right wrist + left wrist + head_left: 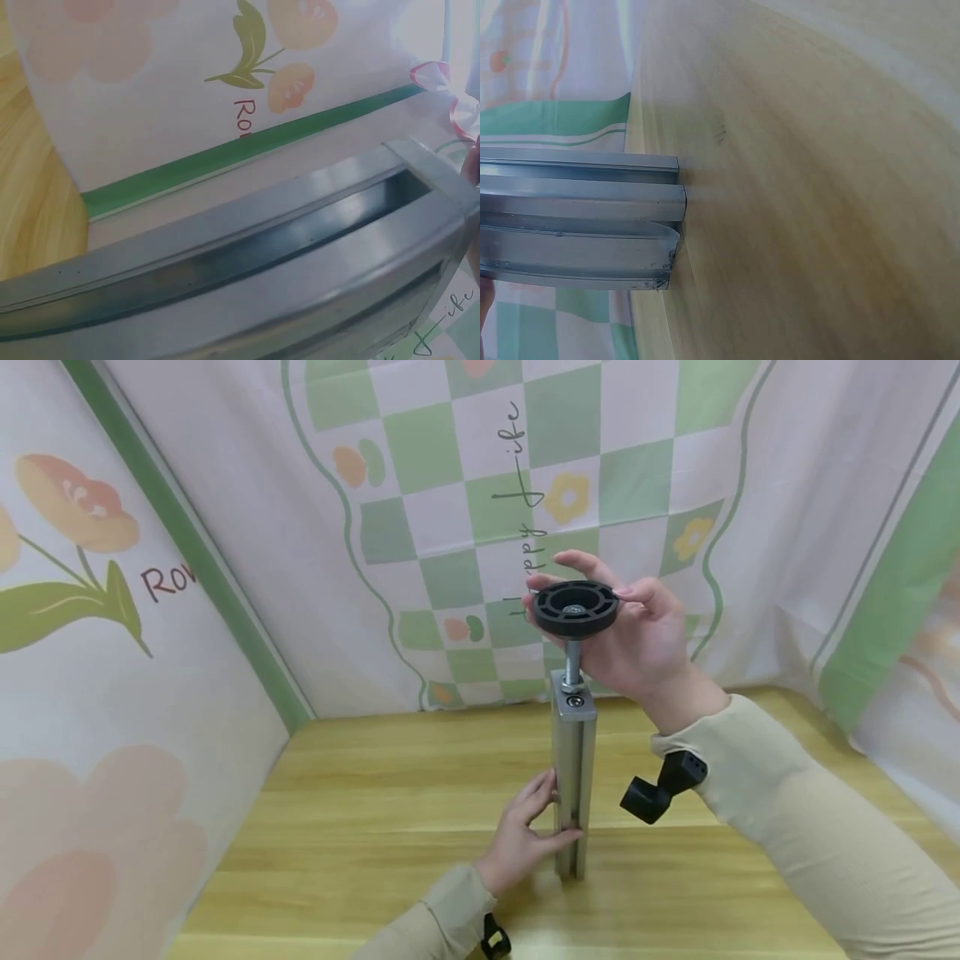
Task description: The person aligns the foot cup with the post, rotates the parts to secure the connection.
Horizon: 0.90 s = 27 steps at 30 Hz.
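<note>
A slotted aluminium profile (567, 777) stands upright on the wooden table, with a metal end plate (581, 713) on top. From the plate rises a threaded stud (573, 662) carrying a round black levelling foot (576, 625), its ribbed underside facing up. My left hand (521, 839) grips the lower part of the profile, thumb across the near side. Around the foot's rim my right hand (637, 639) curls its thumb and fingers, some hidden behind it. In the left wrist view the profile's lower end (585, 199) meets the tabletop; the right wrist view shows its slotted side (300, 259).
The wooden tabletop (360, 810) extends around the profile. A printed curtain (420, 452) hangs at the back, with further fabric walls (90, 693) at left and right. Black camera mounts (652, 797) sit at both wrists.
</note>
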Each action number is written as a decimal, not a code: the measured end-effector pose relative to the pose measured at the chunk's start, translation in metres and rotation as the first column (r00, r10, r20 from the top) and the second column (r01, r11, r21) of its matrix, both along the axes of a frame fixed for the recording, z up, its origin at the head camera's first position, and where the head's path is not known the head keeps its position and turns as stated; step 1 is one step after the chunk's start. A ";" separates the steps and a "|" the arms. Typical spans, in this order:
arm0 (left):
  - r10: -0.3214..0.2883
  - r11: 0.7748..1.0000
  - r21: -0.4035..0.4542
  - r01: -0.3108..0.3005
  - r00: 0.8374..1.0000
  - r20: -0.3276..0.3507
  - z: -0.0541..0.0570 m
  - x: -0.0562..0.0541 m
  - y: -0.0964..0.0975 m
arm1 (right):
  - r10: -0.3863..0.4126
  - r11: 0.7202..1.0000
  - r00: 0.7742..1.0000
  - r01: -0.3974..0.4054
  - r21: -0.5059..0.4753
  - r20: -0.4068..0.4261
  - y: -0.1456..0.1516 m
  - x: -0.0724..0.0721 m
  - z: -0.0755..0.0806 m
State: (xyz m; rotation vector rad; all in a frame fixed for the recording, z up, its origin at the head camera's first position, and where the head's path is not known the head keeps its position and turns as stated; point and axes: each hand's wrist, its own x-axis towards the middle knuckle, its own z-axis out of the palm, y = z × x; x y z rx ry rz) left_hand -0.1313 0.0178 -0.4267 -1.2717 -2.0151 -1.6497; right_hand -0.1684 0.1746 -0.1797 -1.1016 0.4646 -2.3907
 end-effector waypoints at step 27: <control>-0.001 1.000 0.007 0.000 1.000 0.017 0.002 0.002 -0.001 | -0.568 0.760 0.744 0.638 0.121 -0.352 -0.004 0.012 -0.004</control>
